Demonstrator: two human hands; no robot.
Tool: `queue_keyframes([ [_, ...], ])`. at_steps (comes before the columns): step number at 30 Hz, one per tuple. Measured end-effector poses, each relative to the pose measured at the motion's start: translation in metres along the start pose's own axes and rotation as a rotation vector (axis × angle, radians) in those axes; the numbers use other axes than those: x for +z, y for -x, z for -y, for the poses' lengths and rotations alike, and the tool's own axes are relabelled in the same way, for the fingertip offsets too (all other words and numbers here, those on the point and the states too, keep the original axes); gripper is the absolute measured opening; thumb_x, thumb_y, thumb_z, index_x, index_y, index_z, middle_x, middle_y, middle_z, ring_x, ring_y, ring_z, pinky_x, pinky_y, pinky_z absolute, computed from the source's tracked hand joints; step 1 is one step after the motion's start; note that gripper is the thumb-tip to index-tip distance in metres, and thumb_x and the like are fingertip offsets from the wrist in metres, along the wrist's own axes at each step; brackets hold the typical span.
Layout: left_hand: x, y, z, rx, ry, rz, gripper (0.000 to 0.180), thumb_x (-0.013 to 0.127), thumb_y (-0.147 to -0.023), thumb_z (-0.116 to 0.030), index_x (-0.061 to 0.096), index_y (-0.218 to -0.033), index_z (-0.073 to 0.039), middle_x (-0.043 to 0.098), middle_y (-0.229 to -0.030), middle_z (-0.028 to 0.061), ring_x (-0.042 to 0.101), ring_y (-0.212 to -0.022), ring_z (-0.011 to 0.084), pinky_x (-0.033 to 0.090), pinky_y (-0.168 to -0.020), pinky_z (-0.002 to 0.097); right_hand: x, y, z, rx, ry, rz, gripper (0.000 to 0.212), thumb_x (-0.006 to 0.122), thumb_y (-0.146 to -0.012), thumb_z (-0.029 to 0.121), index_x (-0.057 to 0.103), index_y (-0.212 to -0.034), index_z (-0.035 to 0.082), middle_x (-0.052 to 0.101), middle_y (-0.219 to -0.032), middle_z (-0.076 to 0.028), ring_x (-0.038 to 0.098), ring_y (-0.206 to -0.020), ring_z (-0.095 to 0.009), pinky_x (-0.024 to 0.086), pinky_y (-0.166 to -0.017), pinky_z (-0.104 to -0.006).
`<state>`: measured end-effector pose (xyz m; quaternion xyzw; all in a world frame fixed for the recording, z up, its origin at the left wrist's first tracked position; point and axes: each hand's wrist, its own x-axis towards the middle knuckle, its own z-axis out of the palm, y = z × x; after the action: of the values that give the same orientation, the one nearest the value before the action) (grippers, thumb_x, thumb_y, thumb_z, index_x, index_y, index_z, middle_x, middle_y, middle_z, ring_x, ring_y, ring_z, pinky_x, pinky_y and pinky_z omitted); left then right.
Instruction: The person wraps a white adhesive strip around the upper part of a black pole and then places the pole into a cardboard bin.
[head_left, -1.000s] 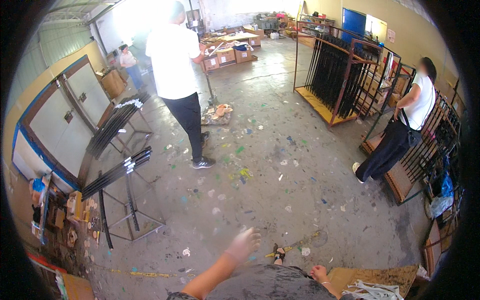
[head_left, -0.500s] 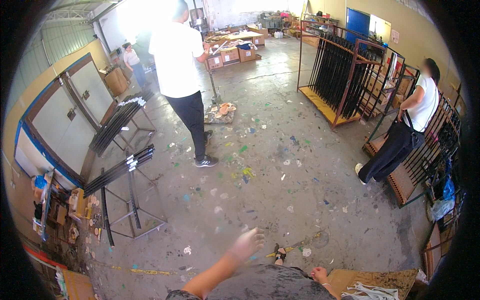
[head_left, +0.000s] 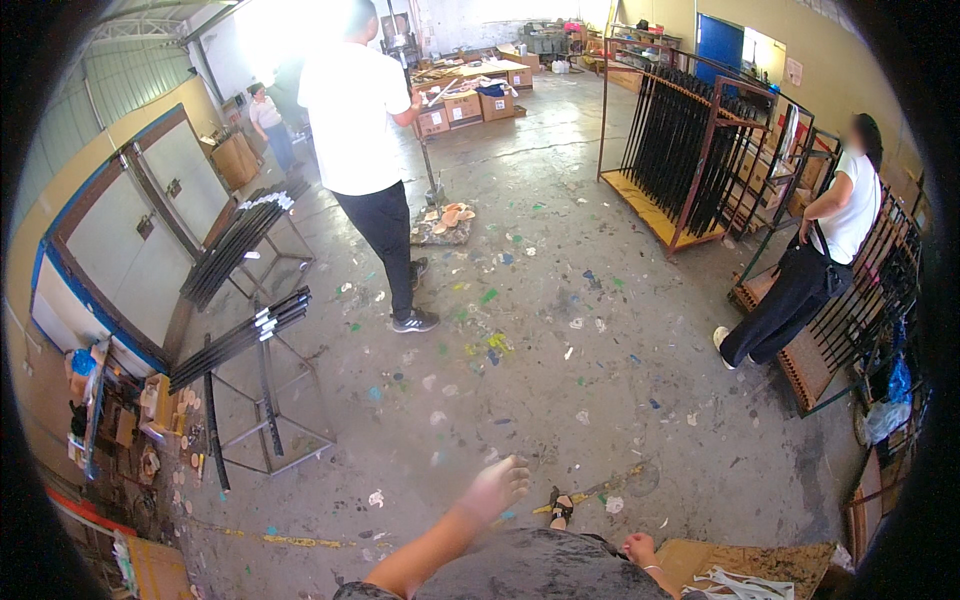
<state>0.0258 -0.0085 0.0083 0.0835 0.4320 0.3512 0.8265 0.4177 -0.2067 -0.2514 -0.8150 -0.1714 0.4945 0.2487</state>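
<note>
My left hand is in front of my dark top with its fingers loosely curled together, partly smeared. Nothing shows in it. Lower and to the right, my right hand hangs at my side, small in view, with its fingers bent in and no object visible in them. It is nearest to an opened cardboard box, where white strips lie. Below my left hand, a sandalled foot rests on the stained concrete floor.
Metal stands hold black bars at left, with more bars behind. A person in white grips an upright pole ahead. Another person stands by racks at right, near a rack of black rods. Cartons stand farther back.
The view has shifted very slightly. Both my hands keep the same position and shape, and the people nearby hold almost the same poses.
</note>
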Motion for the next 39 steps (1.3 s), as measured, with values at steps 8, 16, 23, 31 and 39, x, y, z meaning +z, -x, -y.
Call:
queue_keyframes([
  [8,0.007,0.004,-0.002,0.003,-0.028,0.008,0.041,0.049,-0.098,-0.034,0.051,-0.122,0.0,0.055,-0.118,0.0131,0.053,-0.103,0.0232,0.046,-0.088,0.036,-0.002,0.009,0.015,-0.044,-0.03,0.002,0.01,0.06,-0.077,0.007,0.066,-0.075,0.0,0.062,-0.061,-0.007,0.055,-0.049,-0.016,0.043,-0.047,-0.0309],
  [16,0.002,0.0,0.003,0.022,-0.013,0.058,0.036,0.051,-0.098,-0.032,0.054,-0.117,-0.002,0.056,-0.106,0.0082,0.055,-0.094,0.0186,0.048,-0.081,0.032,-0.002,0.006,0.003,-0.046,-0.057,0.004,0.013,0.062,-0.077,0.009,0.066,-0.07,-0.001,0.062,-0.06,-0.008,0.056,-0.051,-0.015,0.043,-0.049,-0.0311],
  [23,0.004,0.001,0.003,0.018,0.011,0.065,0.033,0.053,-0.097,-0.031,0.054,-0.116,-0.004,0.057,-0.107,0.008,0.056,-0.093,0.0186,0.049,-0.079,0.0324,0.0,-0.015,-0.025,-0.057,-0.003,-0.059,0.013,0.065,-0.078,0.01,0.068,-0.079,-0.002,0.065,-0.067,-0.008,0.061,-0.058,-0.016,0.05,-0.055,-0.0325],
  [31,0.011,0.006,0.002,-0.005,-0.025,0.03,0.035,0.05,-0.097,-0.032,0.054,-0.118,-0.004,0.056,-0.111,0.0086,0.053,-0.099,0.0186,0.046,-0.082,0.0328,0.0,-0.013,-0.028,-0.05,-0.075,0.007,0.016,0.066,-0.08,0.012,0.066,-0.081,-0.003,0.064,-0.069,-0.009,0.065,-0.063,-0.018,0.051,-0.054,-0.0312],
  [39,0.008,0.005,0.007,0.005,0.005,0.047,0.03,0.052,-0.098,-0.03,0.055,-0.114,-0.005,0.059,-0.105,0.0078,0.056,-0.094,0.0191,0.048,-0.078,0.0324,0.002,-0.043,-0.064,-0.117,0.197,-0.062,0.025,0.065,-0.079,0.022,0.07,-0.083,-0.002,0.07,-0.074,-0.014,0.068,-0.068,-0.023,0.053,-0.067,-0.0371],
])
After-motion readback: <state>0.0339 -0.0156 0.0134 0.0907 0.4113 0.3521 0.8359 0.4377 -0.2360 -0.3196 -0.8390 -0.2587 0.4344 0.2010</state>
